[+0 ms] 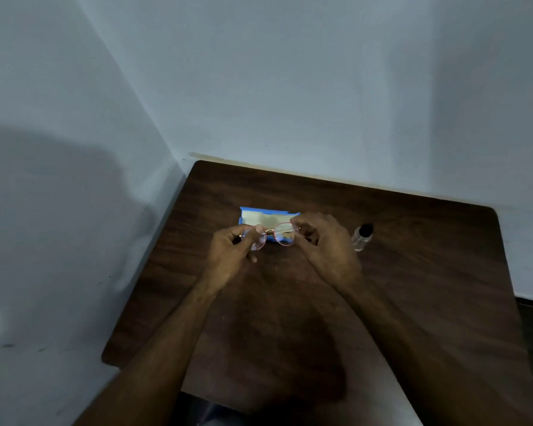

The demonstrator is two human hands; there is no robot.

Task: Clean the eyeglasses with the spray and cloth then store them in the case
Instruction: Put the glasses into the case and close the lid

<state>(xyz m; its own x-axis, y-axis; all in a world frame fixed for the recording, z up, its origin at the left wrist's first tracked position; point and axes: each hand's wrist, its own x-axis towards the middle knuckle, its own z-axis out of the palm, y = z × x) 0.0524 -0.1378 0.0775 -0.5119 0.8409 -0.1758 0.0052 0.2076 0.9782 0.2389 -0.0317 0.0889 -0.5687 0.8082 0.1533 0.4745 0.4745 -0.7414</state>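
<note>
Round eyeglasses (pixel 270 236) with a thin red-gold frame hang between both hands above the table. My left hand (pixel 231 256) pinches the left lens rim, and my right hand (pixel 326 244) pinches the right temple end. Right behind the glasses lies a blue case (pixel 259 217) with a pale cloth-like sheet on top; its right part is hidden by my right hand. A small clear spray bottle (pixel 362 236) with a black cap stands to the right of my right hand, apart from it.
The dark wooden table (pixel 413 287) sits in a corner, with pale walls close on the left and behind. Its right edge drops to a dark floor. Bare tabletop spreads in front of my hands.
</note>
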